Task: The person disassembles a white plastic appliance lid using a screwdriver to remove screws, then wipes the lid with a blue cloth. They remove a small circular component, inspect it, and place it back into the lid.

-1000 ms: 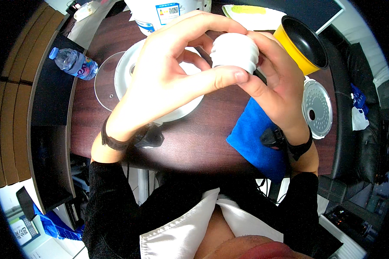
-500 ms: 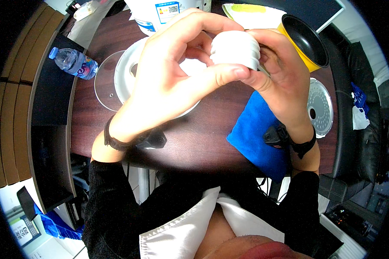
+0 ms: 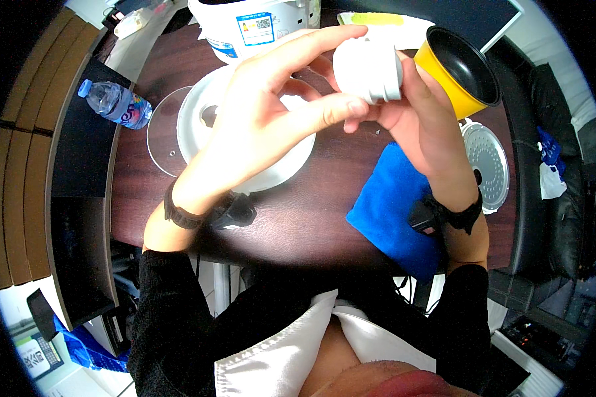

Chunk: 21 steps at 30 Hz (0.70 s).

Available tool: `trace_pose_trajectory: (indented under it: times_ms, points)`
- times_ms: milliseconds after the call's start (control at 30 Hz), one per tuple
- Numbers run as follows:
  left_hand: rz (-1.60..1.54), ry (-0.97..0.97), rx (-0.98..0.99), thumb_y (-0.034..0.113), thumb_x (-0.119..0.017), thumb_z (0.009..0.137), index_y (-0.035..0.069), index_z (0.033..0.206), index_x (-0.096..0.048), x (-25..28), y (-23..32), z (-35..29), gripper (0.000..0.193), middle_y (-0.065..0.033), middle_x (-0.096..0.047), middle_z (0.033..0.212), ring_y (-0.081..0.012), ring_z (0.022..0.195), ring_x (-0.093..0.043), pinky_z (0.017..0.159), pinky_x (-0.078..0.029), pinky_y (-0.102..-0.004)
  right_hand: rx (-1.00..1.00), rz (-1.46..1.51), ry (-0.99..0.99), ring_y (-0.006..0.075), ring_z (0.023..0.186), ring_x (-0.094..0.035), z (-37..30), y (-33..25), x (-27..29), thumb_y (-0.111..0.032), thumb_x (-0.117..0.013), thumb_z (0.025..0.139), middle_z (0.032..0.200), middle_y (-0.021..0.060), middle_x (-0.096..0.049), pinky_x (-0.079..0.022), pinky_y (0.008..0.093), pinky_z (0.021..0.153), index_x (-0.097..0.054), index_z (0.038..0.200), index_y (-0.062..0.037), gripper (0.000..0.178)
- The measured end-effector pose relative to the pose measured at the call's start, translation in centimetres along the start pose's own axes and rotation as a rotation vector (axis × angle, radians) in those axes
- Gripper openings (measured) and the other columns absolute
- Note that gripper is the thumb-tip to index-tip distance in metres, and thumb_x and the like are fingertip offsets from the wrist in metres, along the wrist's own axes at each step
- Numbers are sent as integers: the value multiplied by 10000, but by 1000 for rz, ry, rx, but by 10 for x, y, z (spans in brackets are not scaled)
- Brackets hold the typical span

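Observation:
Both hands are raised over a dark brown table (image 3: 311,218) and meet on a small white ribbed cap-like part (image 3: 369,68). My right hand (image 3: 420,122) grips it from below and behind. My left hand (image 3: 271,119) pinches its near edge with thumb and fingers. Under my left hand lies a round white lid (image 3: 195,126) with a clear disc (image 3: 162,132) beside it. A blue cloth (image 3: 391,205) lies under my right wrist.
A yellow pot with a black inside (image 3: 463,69) stands at the right. A perforated metal disc (image 3: 487,162) lies beside it. A white appliance body (image 3: 258,26) stands at the back. A water bottle (image 3: 116,104) lies on the dark shelf at left.
Both hands have carried the white part up and away from me, toward the yellow pot. The grip on it stays the same.

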State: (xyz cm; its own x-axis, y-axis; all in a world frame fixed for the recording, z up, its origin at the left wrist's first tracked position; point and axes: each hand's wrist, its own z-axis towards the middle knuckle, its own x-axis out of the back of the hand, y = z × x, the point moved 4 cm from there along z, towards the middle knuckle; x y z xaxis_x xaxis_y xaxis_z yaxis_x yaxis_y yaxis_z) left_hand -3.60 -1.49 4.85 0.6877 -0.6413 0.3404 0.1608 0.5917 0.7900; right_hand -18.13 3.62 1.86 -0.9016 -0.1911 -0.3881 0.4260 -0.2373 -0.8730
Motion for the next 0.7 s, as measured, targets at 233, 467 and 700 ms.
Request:
trace_pose_trajectory:
  times_ms: [233,467,700]
  points:
    - [138,8,31,59,-669,790,18,1280,-462,1,5,-3,533,-95,-561,1133,-154,971,-576,742,-522,-268,259,-591,134,143,851,-614,-8,-19,-7,-218,-633,851,958,118,-612,-502,229,674,-501,1125,18,386]
    - [-101,18,20,-5,-583,834,-18,1301,-415,-1,2,-5,496,-129,-552,1145,-184,961,-593,785,-527,-279,137,-408,113,133,814,-611,-5,-17,-4,-203,-672,821,929,117,-622,-502,227,682,-518,1112,34,406]
    - [-189,81,2,-21,-596,824,-54,1286,-366,-2,-1,-4,517,-191,-540,1168,-212,999,-588,838,-506,-299,206,-439,127,134,815,-609,-5,-13,0,-202,-716,784,919,108,-620,-493,224,692,-526,1083,25,421]
